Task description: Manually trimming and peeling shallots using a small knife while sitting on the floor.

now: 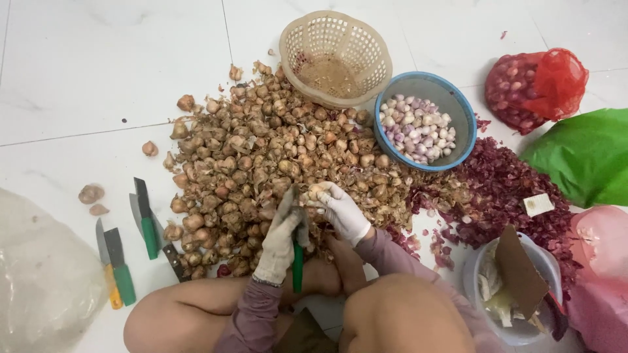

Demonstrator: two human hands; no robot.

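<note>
My left hand [280, 238], in a grey-white glove, grips a green-handled knife [297, 269] with its blade pointing up toward the pile. My right hand [345, 210], in a white glove, holds one brown shallot [316, 191] against the blade tip. Both hands hover over the near edge of a big heap of unpeeled shallots [261, 157] on the white tiled floor. My bare knees sit just below the hands.
A blue bowl [458, 104] of peeled shallots and an empty beige basket [301, 39] stand behind the heap. Several spare knives [145, 222] lie at left. A red mesh bag [533, 88], purple skins [504, 189], a green bag [582, 157] and a scrap tub [474, 274] lie at right.
</note>
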